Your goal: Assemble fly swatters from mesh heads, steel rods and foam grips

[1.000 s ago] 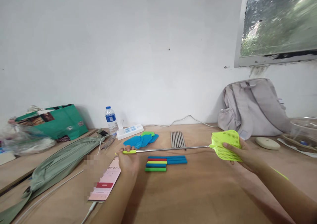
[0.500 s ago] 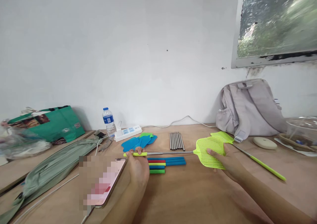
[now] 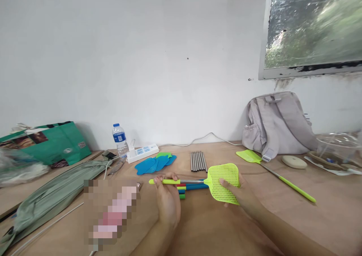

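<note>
A yellow-green fly swatter (image 3: pixel 224 180) with a metal telescopic shaft is held level above the table between my two hands. My left hand (image 3: pixel 169 201) is closed around its yellow-green handle, and my right hand (image 3: pixel 243 193) pinches the perforated head, thumb on the near face. Below the shaft lie coloured handle tubes (image 3: pixel 198 187), partly hidden by the swatter and my left hand. Behind them a row of metal rods (image 3: pixel 198 161) lies side by side. Blue swatter heads (image 3: pixel 154 164) are fanned out left of the rods, with a green one (image 3: pixel 164 155) behind.
Another yellow-green swatter (image 3: pixel 285 178) lies at right, before a grey backpack (image 3: pixel 278 125) and beside a whitish oval object (image 3: pixel 294 162). A power strip (image 3: pixel 143 153), water bottle (image 3: pixel 120 141), green bag (image 3: pixel 63 144), grey-green cloth bag (image 3: pixel 56 195) and blurred-out phone (image 3: pixel 118 210) are at left.
My hands have come closer together, and the swatter's metal shaft between handle and head now shows shorter. The head has moved left and slightly nearer. The view has shifted a little.
</note>
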The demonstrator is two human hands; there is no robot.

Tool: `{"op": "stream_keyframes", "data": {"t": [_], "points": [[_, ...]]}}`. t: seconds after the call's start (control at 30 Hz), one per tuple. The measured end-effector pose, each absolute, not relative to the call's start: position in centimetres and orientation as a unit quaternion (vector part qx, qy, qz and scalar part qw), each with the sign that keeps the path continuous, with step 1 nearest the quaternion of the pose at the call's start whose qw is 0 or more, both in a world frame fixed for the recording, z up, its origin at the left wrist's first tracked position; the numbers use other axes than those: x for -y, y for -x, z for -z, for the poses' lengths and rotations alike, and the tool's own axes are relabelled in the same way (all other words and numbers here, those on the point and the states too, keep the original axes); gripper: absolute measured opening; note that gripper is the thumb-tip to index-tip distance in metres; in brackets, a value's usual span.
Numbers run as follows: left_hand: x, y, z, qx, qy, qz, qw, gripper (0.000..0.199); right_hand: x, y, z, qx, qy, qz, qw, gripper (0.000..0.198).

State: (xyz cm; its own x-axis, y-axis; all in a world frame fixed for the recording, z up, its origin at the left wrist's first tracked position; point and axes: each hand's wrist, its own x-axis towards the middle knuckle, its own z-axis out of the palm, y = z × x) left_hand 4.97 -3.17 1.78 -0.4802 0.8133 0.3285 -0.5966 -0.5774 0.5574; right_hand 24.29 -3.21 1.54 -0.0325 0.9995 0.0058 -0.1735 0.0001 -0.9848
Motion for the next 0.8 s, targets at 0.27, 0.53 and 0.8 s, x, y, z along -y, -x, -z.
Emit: {"op": "stream_keyframes", "data": {"t": [0.27,0.53,0.8], "points": [[2.4,-4.1,-1.9,-0.202,-0.353,-0.793,0.454,0.029,2.7,-24.0,-1.1,0.440,0.417,-0.580,0.544,0.041],[1.6,-1.3,-1.8,-0.446,-0.533,-0.605,0.388,0.031,-0.9,-29.5,0.4,0.456,0.435,-0.554,0.544,0.037],[2.7,-0.8,-2.1,-0.480,-0.804,-0.315,0.155,0.028,-1.6,-31.4,0.8,0.515,0.429,-0.556,0.491,0.044]]}}
